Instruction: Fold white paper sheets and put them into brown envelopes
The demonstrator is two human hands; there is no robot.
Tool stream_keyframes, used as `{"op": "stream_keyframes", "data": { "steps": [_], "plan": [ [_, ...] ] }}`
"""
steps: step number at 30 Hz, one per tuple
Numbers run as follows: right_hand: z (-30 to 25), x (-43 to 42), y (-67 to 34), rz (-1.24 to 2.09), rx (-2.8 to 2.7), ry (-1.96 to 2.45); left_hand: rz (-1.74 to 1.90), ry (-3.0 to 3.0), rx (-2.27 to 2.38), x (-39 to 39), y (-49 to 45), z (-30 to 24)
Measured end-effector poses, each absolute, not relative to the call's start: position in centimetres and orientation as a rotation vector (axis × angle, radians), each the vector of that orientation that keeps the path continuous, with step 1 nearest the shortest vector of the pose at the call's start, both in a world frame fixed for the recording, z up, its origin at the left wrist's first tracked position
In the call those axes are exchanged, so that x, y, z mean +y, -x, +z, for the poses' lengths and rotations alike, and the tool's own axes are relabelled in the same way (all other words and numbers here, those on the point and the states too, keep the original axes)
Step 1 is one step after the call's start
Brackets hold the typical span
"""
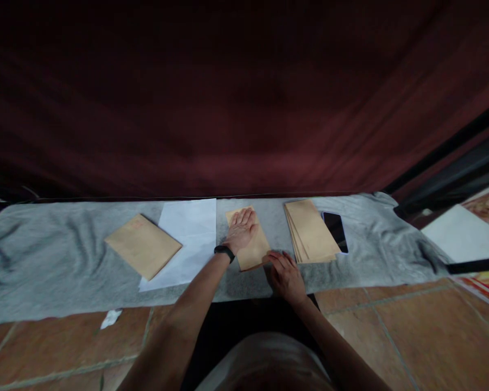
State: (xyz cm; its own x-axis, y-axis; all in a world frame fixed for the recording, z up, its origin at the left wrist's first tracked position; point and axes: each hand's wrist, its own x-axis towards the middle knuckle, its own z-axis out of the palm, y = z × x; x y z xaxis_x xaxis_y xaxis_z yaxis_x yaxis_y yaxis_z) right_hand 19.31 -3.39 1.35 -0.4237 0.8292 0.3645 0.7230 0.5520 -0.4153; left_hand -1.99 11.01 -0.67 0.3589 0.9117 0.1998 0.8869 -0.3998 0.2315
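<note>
Pins the brown envelope point(256, 251) flat on the grey cloth point(65, 255), left hand point(241, 231) spread on top. Meets its near corner with the right hand point(284, 274), perhaps pinching; too dim to tell. Judged light, thin, easily creased; best lifted by an edge.

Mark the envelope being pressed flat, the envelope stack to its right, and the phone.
pressed envelope point(256, 251), head view, its uncovered near-right part.
envelope stack point(312, 231), head view, middle of the top envelope.
phone point(334, 231), head view, middle of the dark screen.
</note>
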Motion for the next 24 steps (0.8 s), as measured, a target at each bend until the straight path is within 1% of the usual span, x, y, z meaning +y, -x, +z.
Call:
{"op": "stream_keyframes", "data": {
  "steps": [13, 24],
  "plan": [
    [0.7, -3.5, -19.3, 0.269, -2.229, 1.243, 0.329, -2.622, 1.499, 8.0, 1.9, 0.1],
    [0.7, -3.4, -19.2, 0.248, -2.224, 1.235, 0.329, -2.667, 1.388, 5.3, 1.4, 0.5]
  ]
}}
